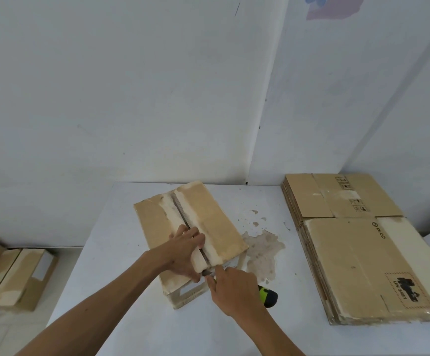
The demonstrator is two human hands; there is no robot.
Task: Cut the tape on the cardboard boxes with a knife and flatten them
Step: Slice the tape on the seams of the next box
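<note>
At the far left edge of the frame lay another taped box (11, 276), off the white surface (121, 304) and not yet opened. Left of centre, on the surface, sat the box in hand (208, 217), its top flaps closed and the seam (183, 217) running from the upper end toward the lower end of the frame, already parted along its upper stretch. Pressed down beside the lower part of that seam was the left hand (183, 250), fingers curled over the near flap edge and gripping it, thumb toward the box's near end. Just right of it and lower came the right hand (230, 283), its grip closed round the knife (266, 295), green and black handle end poking out to the right, blade tip at the near end of the seam, just beside the left thumb. Judged as the cutting step, nearly run out along the top seam. Called for next: a short, shallow finish of the stroke clear of the left fingers, then likely the end tapes and the underside before any flattening. At the right of the frame rested a stack of flattened boxes (357, 253), well apart from the knife.
</note>
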